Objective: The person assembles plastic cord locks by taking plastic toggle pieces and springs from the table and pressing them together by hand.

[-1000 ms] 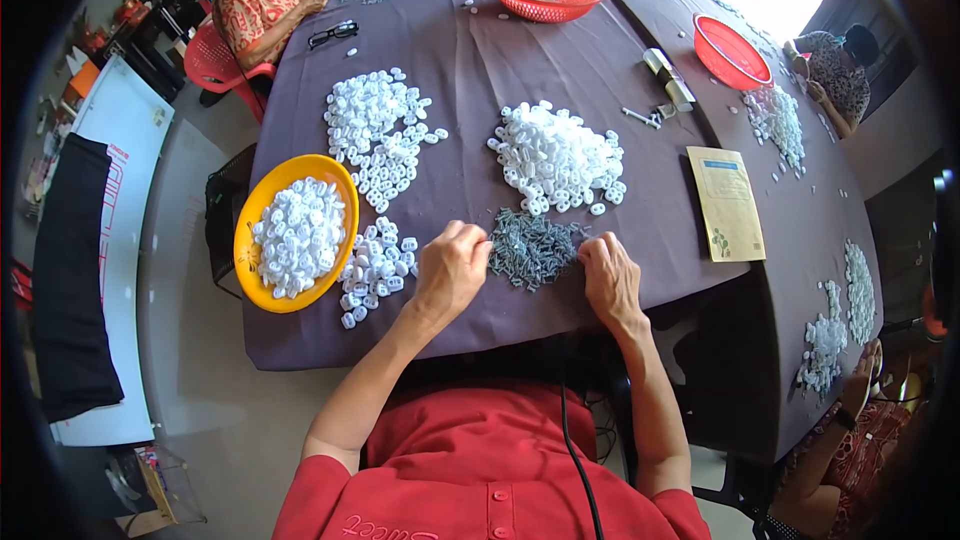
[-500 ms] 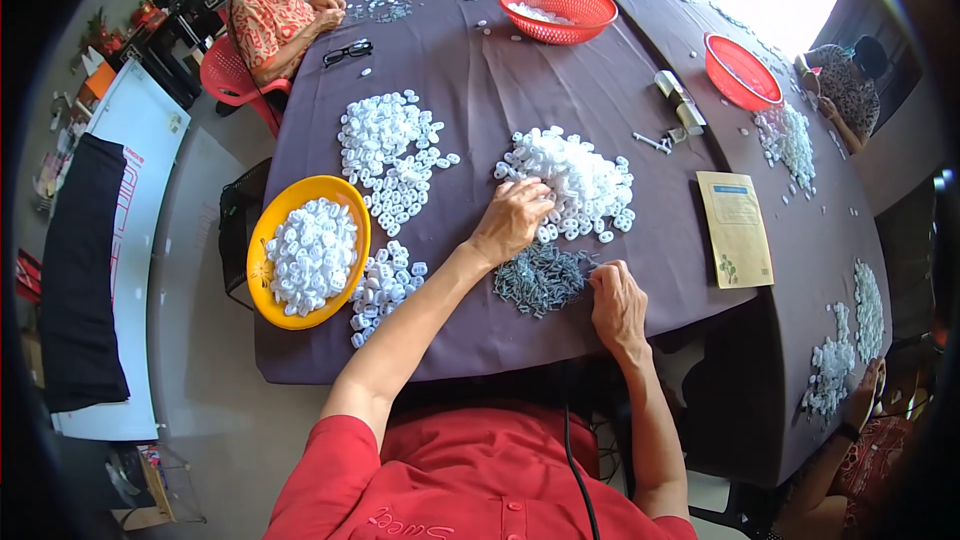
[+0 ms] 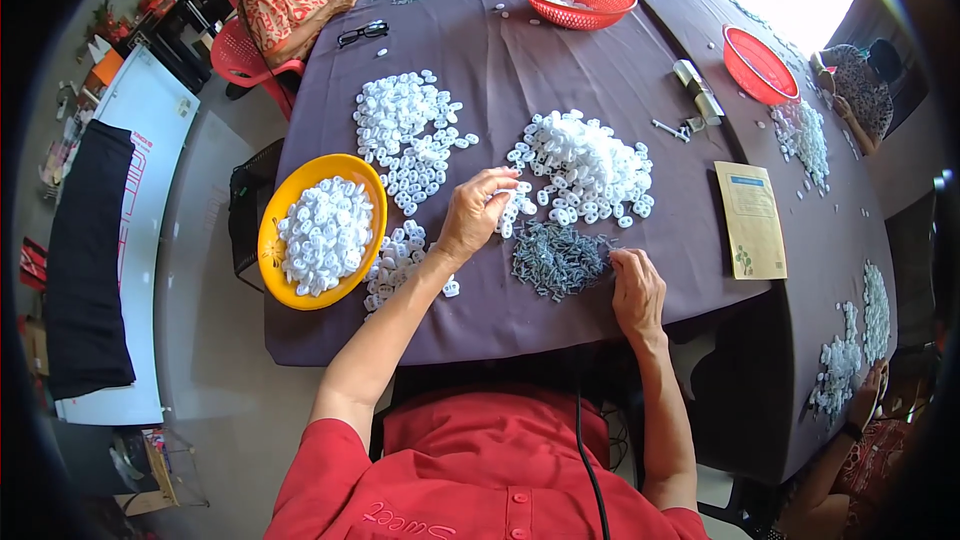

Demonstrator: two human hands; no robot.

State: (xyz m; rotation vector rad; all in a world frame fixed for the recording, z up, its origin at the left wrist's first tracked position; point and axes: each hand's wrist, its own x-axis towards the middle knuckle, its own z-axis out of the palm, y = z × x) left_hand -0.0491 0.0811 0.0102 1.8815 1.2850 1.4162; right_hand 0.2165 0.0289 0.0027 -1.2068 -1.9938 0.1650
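My left hand [image 3: 476, 214] is at the left side of a heap of small white oval plastic pieces with two holes [image 3: 590, 165]. Its fingers are bent, thumb and forefinger apart, beside a small cluster of white pieces [image 3: 514, 208] at the heap's edge. My right hand [image 3: 638, 292] is closed in a pinch at the right edge of a pile of thin grey-blue pins [image 3: 560, 262]; anything between its fingertips is too small to make out. The pins lie just nearer to me than the white heap.
To the left stand a yellow bowl [image 3: 374, 208] of white pieces and loose groups of them [image 3: 405, 125]. A paper packet [image 3: 750, 220] lies right. Farther off are glasses [image 3: 363, 33], a red basket [image 3: 610, 10] and a co-worker in a patterned shirt [image 3: 280, 5].
My left hand has drawn back leftward from the top of the white heap, and a few pieces now lie apart beside it. My right hand stays by the pins. The view has shifted slightly.
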